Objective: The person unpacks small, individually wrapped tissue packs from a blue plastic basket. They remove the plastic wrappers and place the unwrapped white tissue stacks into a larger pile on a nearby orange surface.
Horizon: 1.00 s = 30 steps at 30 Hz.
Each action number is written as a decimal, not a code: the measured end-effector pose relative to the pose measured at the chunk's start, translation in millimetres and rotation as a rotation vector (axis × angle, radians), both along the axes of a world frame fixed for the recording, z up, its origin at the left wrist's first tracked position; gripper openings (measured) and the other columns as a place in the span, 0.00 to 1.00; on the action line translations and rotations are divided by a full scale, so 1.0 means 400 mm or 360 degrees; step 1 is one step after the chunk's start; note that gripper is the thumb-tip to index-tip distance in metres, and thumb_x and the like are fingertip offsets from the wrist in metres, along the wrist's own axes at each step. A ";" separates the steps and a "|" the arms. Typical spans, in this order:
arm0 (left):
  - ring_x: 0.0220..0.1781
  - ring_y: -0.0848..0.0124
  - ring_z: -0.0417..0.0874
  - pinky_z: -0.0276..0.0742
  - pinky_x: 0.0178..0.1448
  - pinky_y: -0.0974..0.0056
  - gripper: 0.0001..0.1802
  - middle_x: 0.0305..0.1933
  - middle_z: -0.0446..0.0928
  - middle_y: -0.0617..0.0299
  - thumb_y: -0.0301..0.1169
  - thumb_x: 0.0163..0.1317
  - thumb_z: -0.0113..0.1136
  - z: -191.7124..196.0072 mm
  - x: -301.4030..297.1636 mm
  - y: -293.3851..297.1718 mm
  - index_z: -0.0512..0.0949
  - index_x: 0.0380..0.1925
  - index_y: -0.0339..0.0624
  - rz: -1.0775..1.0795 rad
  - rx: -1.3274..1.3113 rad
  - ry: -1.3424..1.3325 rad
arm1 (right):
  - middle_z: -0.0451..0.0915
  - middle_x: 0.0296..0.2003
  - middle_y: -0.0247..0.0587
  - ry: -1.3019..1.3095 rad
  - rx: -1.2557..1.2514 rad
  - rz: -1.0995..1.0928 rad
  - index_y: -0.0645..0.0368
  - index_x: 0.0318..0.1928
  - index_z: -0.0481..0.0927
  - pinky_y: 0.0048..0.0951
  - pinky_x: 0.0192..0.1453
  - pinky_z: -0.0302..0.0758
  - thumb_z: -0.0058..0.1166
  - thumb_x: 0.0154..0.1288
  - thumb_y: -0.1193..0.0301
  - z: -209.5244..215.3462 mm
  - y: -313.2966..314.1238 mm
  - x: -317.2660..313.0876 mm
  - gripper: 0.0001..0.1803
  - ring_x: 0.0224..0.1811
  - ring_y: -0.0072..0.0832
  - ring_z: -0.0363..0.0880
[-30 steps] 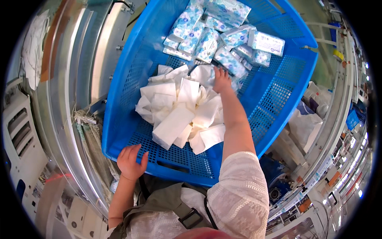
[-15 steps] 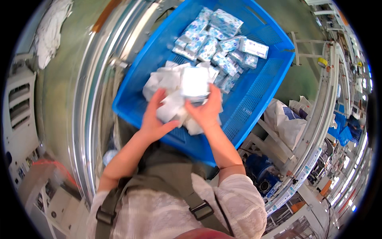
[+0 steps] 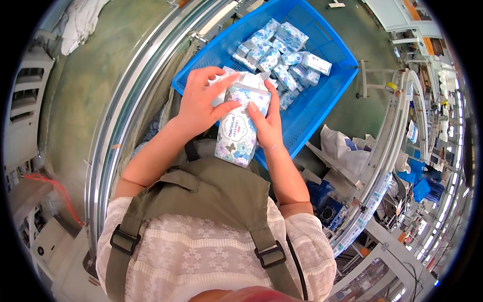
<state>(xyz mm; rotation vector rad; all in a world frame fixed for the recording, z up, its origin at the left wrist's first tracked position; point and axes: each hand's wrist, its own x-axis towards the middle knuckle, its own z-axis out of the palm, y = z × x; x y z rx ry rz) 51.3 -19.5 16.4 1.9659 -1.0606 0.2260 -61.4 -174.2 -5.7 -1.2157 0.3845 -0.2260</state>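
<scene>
Head view: both hands grasp one flowery tissue pack [image 3: 236,132] over the blue crate's [image 3: 322,103] near edge, left hand [image 3: 201,103] fingers curled on top, right hand [image 3: 266,123] clasping its side

The scene was bright and evenly lit, with light coming from above; only soft shadows lay under the forearms. The blue crate [image 3: 322,108] looked strongly saturated. A pale glare washed out the far right side. Straight rails bent near the rim, and a black circular border closed the view. The centre was sharp, the edges slightly soft.
</scene>
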 end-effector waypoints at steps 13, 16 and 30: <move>0.40 0.61 0.74 0.72 0.45 0.59 0.08 0.36 0.76 0.62 0.24 0.45 0.67 0.078 -0.056 0.082 0.80 0.28 0.42 -0.0313 -0.0196 -0.0298 | 0.71 0.55 0.51 -0.0004 -0.0472 -0.0056 0.62 0.66 0.58 0.32 0.59 0.70 0.57 0.66 0.67 0.075 0.098 -0.032 0.33 0.57 0.31 0.70; 0.39 0.60 0.74 0.71 0.45 0.59 0.10 0.36 0.77 0.60 0.20 0.46 0.66 0.075 -0.077 0.085 0.80 0.30 0.41 -0.0416 -0.0208 -0.0169 | 0.71 0.54 0.47 0.0041 -0.0297 -0.0254 0.60 0.64 0.61 0.29 0.58 0.68 0.55 0.68 0.64 0.067 0.070 -0.020 0.30 0.54 0.29 0.69; 0.39 0.63 0.74 0.71 0.42 0.62 0.17 0.36 0.77 0.63 0.29 0.44 0.73 0.202 -0.078 0.087 0.84 0.38 0.43 -0.0262 -0.0443 -0.0246 | 0.72 0.51 0.45 -0.0308 -0.0384 -0.0202 0.60 0.63 0.61 0.29 0.57 0.69 0.53 0.68 0.67 0.204 0.098 -0.074 0.27 0.53 0.28 0.71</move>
